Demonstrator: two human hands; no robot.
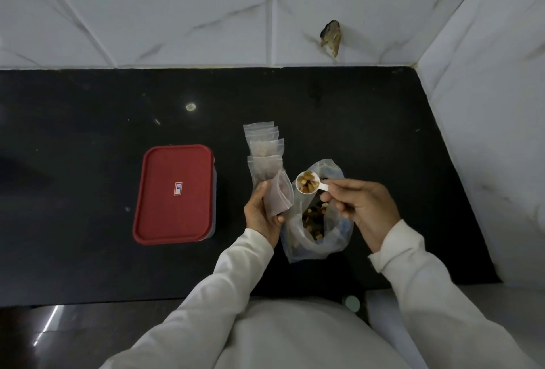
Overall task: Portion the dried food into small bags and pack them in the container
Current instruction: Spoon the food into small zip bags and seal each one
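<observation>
two white sleeves (241, 265); left hand (261, 215) grips one small bag (280, 194), right hand (364, 206) pinches one heaped scoop (308, 182) over one large food bag (333, 239); four small bags (265, 147) overlap beyond; one lidded red container (174, 191) left.

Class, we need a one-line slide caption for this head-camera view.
Right hand holds a scoop of dried food over the large bag while the left hand grips a small bag.

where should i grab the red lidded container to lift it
Grip the container by its two long edges, just under the rim of the red lid, coming from above. It lies flat with the lid on, and its narrow width runs left to right, likely the easiest span.
</observation>
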